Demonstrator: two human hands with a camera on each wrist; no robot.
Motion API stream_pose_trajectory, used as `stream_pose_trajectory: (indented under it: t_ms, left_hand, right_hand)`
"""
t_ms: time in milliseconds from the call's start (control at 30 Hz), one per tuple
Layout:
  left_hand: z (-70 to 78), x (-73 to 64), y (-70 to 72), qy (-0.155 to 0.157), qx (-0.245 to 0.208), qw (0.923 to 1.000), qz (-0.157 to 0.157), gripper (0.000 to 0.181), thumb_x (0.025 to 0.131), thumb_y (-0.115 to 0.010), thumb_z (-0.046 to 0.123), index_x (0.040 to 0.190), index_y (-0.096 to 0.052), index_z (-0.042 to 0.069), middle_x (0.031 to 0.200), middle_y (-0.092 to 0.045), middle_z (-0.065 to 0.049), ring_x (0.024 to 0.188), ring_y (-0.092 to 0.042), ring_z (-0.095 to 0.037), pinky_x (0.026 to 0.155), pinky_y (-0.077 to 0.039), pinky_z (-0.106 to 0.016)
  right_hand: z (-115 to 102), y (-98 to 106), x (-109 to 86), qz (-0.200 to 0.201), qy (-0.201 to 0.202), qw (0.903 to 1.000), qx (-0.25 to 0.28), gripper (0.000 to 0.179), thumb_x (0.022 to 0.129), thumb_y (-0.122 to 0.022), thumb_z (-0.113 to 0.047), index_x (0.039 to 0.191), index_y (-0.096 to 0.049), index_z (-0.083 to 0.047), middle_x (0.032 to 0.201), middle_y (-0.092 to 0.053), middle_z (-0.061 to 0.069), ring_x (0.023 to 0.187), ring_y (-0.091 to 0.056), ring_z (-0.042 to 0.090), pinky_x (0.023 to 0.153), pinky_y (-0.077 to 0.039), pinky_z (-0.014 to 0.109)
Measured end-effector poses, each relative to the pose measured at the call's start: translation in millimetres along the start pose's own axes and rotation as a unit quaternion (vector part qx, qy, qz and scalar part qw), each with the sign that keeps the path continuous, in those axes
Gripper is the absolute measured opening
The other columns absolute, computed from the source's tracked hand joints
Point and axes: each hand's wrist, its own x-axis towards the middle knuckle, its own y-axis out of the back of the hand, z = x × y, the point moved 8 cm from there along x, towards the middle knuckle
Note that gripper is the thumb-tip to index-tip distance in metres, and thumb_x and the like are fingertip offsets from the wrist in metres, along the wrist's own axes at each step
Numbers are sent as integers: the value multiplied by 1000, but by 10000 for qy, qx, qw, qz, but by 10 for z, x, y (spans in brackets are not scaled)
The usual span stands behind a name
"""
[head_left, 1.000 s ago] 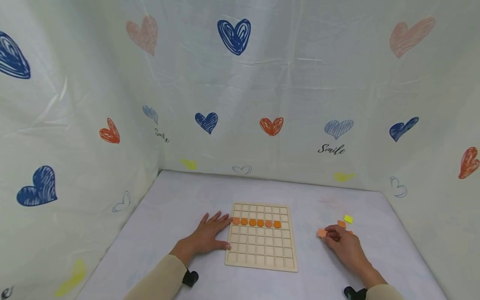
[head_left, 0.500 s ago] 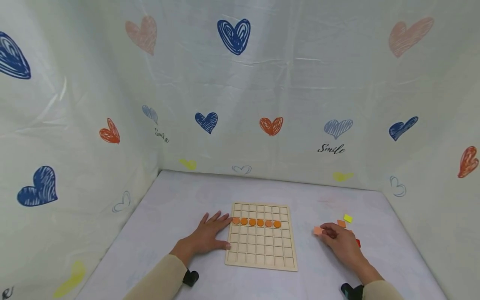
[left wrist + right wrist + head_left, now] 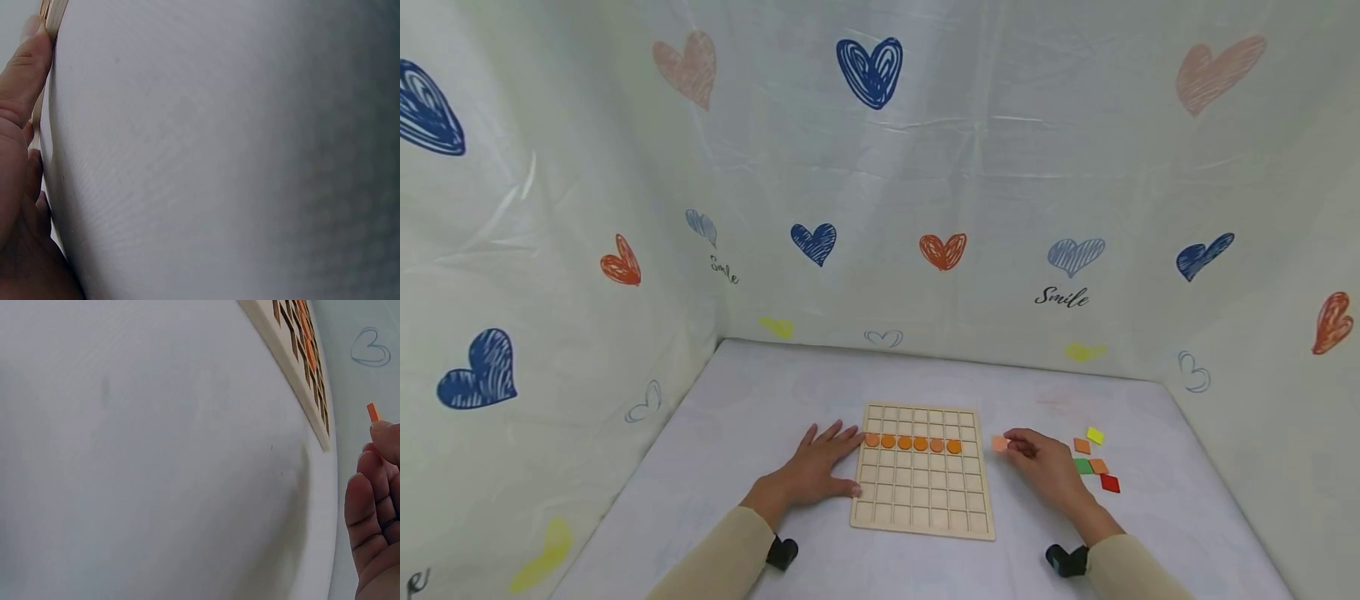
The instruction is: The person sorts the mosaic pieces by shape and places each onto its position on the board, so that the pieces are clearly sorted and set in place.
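Note:
A square wooden grid board lies on the table, with a row of several orange pieces across its upper part. Along the board's left edge rests my left hand, fingers spread, with its thumb and fingertips at the rim. The left wrist view shows that thumb against the wooden edge. Just off the board's right side, my right hand pinches a light orange square tile by one edge. In the right wrist view the tile sticks out beyond the thumb, seen edge-on.
Right of the right hand lie loose square tiles: a yellow one, a green one, a red one and orange ones. A white sheet with printed hearts hangs behind and around the table.
The right hand has moved left with the pinched light orange tile, toward the board. The green and red tiles behind it have come into full view. The left hand stays put.

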Motion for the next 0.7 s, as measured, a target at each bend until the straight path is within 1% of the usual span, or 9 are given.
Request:
stream_pose_trajectory:
  t_ms: [200, 333, 433, 500, 700]
  left_hand:
    - [22, -18, 15, -15, -44, 10000, -28, 95, 86, -80, 61, 164, -40, 26, 172, -35, 0, 164, -18, -31, 133, -4, -60]
    - [29, -19, 26, -10, -32, 10000, -14, 95, 86, -79, 61, 164, -40, 26, 172, -35, 0, 164, -17, -31, 133, -4, -60]
    - [25, -12, 28, -21, -26, 10000, -12, 95, 86, -79, 61, 165, -39, 26, 172, -35, 0, 164, -17, -30, 133, -3, -60]
    - [21, -10, 26, -37, -24, 10000, -13, 95, 86, -79, 62, 165, -39, 26, 172, -35, 0, 165, -17, -30, 133, -3, -60]
    - [10, -11, 20, -32, 14, 10000, -17, 95, 86, -79, 62, 165, -39, 26, 173, -34, 1, 165, -17, -30, 133, -3, -60]
  right_hand:
    - [-259, -198, 87, -8, 163, 9996, 248, 29, 96, -77, -12, 125, -75, -7, 103, -75, 2, 94, -66, 17, 83, -60, 23]
    - [-421, -322, 111, 18, 180, 9984, 540, 28, 95, -77, -8, 123, -76, -6, 101, -74, 3, 92, -65, 16, 79, -60, 23]
    - [-523, -428, 106, -36, 187, 9973, 702, 27, 95, -77, -7, 121, -76, -6, 98, -73, 1, 91, -65, 15, 76, -59, 22]
    - [-573, -511, 101, -110, 203, 9968, 765, 26, 95, -78, -8, 121, -77, -8, 98, -73, 0, 90, -65, 14, 76, -59, 22]
    - [-750, -723, 98, -329, 424, 9935, 1003, 24, 95, -79, -9, 118, -77, -9, 96, -73, -3, 88, -65, 10, 72, -57, 20]
